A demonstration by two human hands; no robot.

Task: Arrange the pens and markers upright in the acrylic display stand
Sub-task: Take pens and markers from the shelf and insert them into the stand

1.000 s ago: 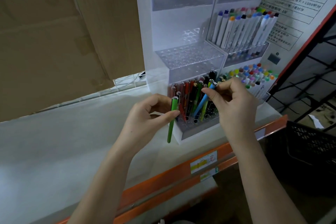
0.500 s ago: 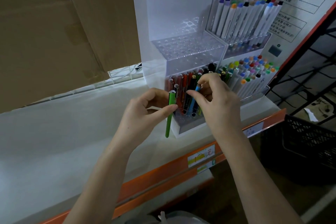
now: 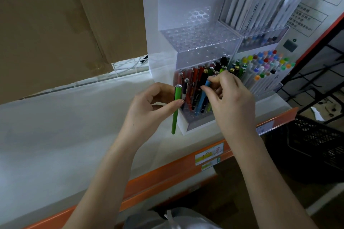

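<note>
Left hand (image 3: 149, 107) pinching a green pen (image 3: 176, 109) between thumb and fingers, just left of the acrylic display stand (image 3: 188, 42) on the bench (image 3: 74, 126). Held clear of the stand, probably waiting its turn. Long axis near vertical, silver cap up, tip down toward the bench. Right hand (image 3: 230, 98) pinching the top of a blue pen (image 3: 202, 99) in the lower left compartment, likely seating it in a hole. Leaning, top tilted right and far, foot near the front. Other pens (image 3: 193, 83) crowded around it; markers (image 3: 264, 9) upright in the right-hand tiers.
</note>
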